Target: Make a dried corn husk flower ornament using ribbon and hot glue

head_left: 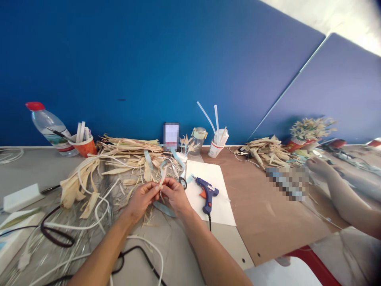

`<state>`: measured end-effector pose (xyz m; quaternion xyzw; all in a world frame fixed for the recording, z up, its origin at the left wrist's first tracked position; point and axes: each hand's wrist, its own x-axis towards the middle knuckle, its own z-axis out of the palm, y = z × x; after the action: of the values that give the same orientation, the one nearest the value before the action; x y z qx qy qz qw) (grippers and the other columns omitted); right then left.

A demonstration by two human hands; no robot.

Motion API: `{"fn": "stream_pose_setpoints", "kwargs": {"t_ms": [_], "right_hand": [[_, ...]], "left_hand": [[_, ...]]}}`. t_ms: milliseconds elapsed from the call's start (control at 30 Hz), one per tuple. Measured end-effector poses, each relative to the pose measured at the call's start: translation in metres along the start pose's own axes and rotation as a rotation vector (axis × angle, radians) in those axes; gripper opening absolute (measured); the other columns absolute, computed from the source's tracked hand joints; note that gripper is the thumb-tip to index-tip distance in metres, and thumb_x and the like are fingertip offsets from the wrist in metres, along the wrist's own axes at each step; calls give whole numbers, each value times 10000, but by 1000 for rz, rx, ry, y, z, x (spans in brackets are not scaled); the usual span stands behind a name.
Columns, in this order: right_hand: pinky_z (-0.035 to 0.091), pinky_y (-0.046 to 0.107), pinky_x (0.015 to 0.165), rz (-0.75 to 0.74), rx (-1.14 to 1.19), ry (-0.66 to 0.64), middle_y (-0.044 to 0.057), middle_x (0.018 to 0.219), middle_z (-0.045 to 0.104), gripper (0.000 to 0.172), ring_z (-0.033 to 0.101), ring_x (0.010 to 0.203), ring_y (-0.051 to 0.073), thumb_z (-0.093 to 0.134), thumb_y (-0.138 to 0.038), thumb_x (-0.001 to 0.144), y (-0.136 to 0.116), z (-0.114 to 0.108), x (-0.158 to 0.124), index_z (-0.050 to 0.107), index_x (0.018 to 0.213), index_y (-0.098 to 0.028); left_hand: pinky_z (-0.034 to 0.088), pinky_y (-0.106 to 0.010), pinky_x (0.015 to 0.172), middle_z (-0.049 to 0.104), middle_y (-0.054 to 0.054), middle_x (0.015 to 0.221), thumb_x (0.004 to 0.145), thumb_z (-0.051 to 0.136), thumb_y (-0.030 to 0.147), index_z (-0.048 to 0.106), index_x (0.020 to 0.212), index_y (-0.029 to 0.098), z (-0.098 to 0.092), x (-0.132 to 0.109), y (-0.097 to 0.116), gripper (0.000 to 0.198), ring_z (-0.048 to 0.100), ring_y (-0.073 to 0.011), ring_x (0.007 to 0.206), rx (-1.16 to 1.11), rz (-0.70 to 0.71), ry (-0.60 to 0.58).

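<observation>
My left hand [143,199] and my right hand [176,195] meet at the middle of the table. Both pinch a small pale strip of dried husk [162,179] that stands upright between their fingertips. Behind and left of them lies a heap of dried husks [127,149]. Black scissor handles [183,182] show just beyond my right hand. A blue glue gun [207,194] with an orange trigger lies on white paper [220,212] to the right.
White cables [99,216] and black cables cross the left side. A bottle [49,125], an orange cup [85,147], a phone [172,135], a jar [199,139] and a white cup [216,147] line the blue partition. Another person's arm [342,194] is at right.
</observation>
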<state>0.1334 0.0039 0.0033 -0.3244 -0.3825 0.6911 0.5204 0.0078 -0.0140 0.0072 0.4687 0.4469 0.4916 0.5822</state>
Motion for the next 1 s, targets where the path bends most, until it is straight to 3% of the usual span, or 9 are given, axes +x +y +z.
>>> {"fn": "stream_pose_setpoints", "kwargs": {"t_ms": [200,533,800,1000], "right_hand": [[310,187,416,17,-43,98,-82,491,500,185,391,405,55,716,-238,614,0,2,0,551,678,-186],[376,203,469,102,106,20,-55,544,550,211,468,452,68,759,-254,598,-4,5,-7,603,717,-178],[372,198,470,105,78,29,-56,515,536,205,456,443,66,756,-283,616,-4,4,-6,629,730,-170],[362,204,498,5,124,100,-34,590,563,259,471,488,70,709,-395,667,-23,0,-5,655,770,-163]], "left_hand": [[312,-233,522,455,41,531,762,598,395,533,581,184,2,0,0,285,399,-112,525,162,104,67],[341,-237,538,456,43,525,770,583,361,538,585,192,0,2,-3,256,428,-120,530,164,123,138],[322,-226,530,415,55,520,780,558,332,493,564,194,-3,2,-2,264,392,-108,517,172,131,116],[300,-238,516,416,51,519,774,564,348,539,613,198,-1,1,0,221,369,-118,512,250,112,46]]}}
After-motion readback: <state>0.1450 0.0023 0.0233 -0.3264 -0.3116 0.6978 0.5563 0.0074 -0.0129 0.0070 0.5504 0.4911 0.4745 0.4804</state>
